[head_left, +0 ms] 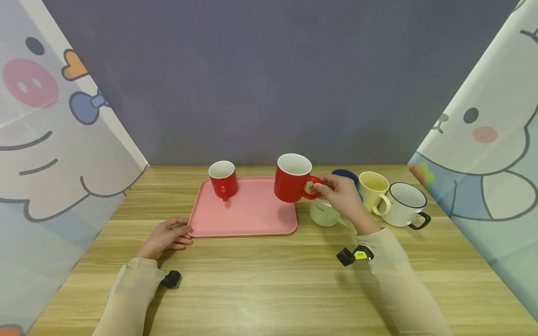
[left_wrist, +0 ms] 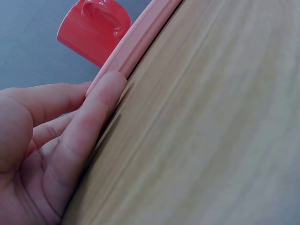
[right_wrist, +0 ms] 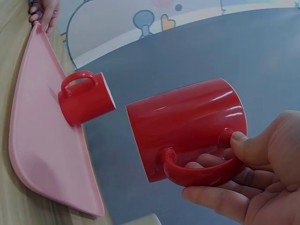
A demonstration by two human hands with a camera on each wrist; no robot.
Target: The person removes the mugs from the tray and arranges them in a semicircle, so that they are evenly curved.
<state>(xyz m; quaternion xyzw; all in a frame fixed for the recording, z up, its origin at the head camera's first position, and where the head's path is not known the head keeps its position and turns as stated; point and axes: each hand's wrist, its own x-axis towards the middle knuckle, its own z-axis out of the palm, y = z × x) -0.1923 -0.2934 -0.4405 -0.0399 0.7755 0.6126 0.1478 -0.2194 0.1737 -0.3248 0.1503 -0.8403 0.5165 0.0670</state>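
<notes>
On the head view I have a pink tray at centre, carrying one red mug upper left, handle toward the lower edge. The right hand pinches the handle of a second red mug, raised at the tray's right end, mouth up, long axis near vertical, handle pointing right. The left hand grips the tray's lower left corner. The wood-grain table meets a grey wall.

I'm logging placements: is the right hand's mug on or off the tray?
Off: in the right wrist view, a gap separates the held mug from the tray.
</notes>
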